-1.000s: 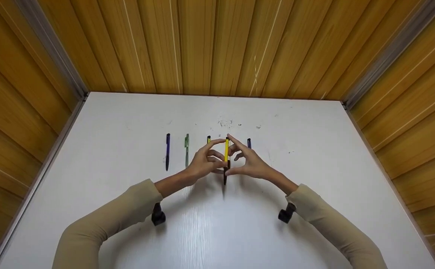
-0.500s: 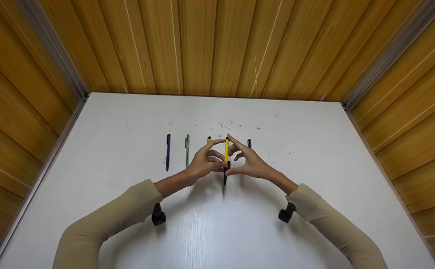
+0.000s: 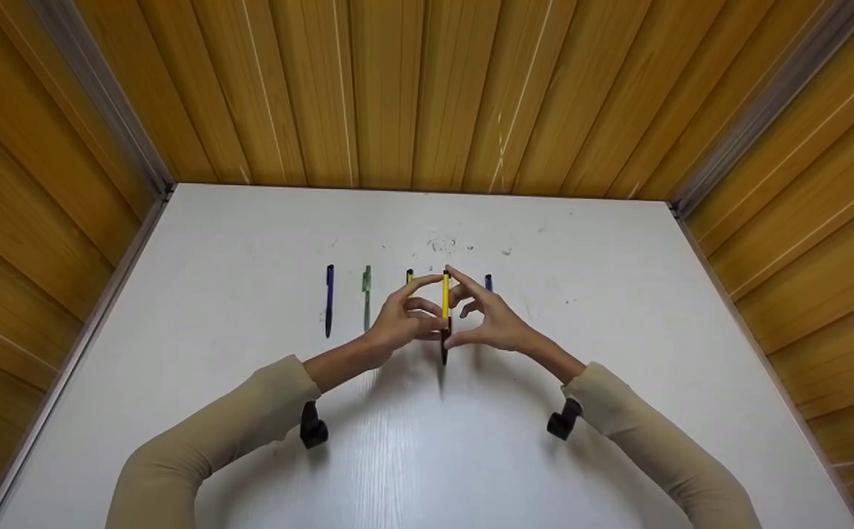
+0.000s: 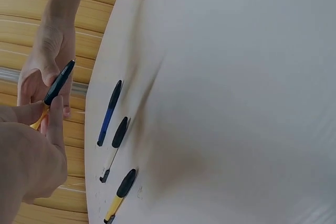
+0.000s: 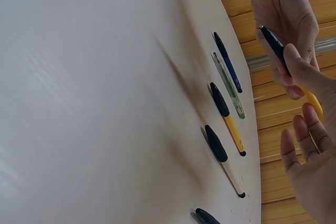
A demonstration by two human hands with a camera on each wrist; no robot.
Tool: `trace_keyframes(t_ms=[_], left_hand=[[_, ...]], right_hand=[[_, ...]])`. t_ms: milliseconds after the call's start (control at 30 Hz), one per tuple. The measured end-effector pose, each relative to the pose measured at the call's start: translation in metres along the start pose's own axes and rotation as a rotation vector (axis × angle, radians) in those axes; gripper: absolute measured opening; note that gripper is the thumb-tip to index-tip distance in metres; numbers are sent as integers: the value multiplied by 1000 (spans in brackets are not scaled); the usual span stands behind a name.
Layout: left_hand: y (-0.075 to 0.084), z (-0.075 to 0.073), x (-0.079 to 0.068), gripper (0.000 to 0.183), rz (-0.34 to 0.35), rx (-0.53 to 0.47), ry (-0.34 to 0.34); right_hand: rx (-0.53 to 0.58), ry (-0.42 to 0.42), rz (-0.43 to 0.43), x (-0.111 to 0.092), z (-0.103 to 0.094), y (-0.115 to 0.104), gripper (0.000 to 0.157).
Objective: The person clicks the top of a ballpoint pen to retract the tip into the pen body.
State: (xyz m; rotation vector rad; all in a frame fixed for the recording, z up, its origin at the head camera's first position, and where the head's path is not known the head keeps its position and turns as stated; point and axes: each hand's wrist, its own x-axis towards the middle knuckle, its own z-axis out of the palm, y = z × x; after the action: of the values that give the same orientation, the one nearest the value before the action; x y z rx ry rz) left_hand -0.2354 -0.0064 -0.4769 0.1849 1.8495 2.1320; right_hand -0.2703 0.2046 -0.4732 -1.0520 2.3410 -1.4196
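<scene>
A yellow pen (image 3: pixel 446 295) with a black grip is held above the table between both hands, its tip angled toward the person. My left hand (image 3: pixel 397 323) pinches it around the middle with thumb and fingers, as the left wrist view also shows on the black grip (image 4: pixel 59 82). From the other side, my right hand (image 3: pixel 496 321) holds it too: the thumb (image 5: pixel 299 64) lies against the black grip and the index finger reaches the pen's top end in the head view. The other right fingers are spread apart.
A row of pens lies on the white table (image 3: pixel 250 257): a blue pen (image 3: pixel 330 301), a green pen (image 3: pixel 366 283), another yellow pen (image 5: pixel 232 132), a white pen (image 5: pixel 231 177) and a second blue pen (image 3: pixel 489 282). Wood-patterned panels (image 3: pixel 382 95) border the table.
Both hands stay nearly still with the pen between them. The pen's lower tip has swung very slightly to the right.
</scene>
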Motion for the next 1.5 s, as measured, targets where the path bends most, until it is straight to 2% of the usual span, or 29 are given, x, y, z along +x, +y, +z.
trace_keyframes(t_ms=[200,400,533,767,900,1200,1333,1400,1500], left_hand=[[1,4,1,75,-54,-27,44],[4,5,2,73,-46,-44,66],[5,6,3,74,-30,-44,68],[6,8,1,76,-31,-6,36],[6,7,1,76,-23,29,38],[4,4,1,76,-31,20,30],[2,4,1,76,-40,25,20],[2,3,0,75,-42,30,14],[1,4,0,75,-44,41,10]], right_hand=[[-23,41,32,-1,3,3,112],[-1,65,12,0,0,6,111],[5,43,12,2,-5,6,110],[-54,-33,19,1,-10,4,118],[-57,-42,29,3,-10,3,119],[-40,-83,52,5,-9,4,121],[-42,-93,58,4,-10,2,116],[-46,-94,49,3,-12,-8,109],[-48,-98,34,0,-17,-6,103]])
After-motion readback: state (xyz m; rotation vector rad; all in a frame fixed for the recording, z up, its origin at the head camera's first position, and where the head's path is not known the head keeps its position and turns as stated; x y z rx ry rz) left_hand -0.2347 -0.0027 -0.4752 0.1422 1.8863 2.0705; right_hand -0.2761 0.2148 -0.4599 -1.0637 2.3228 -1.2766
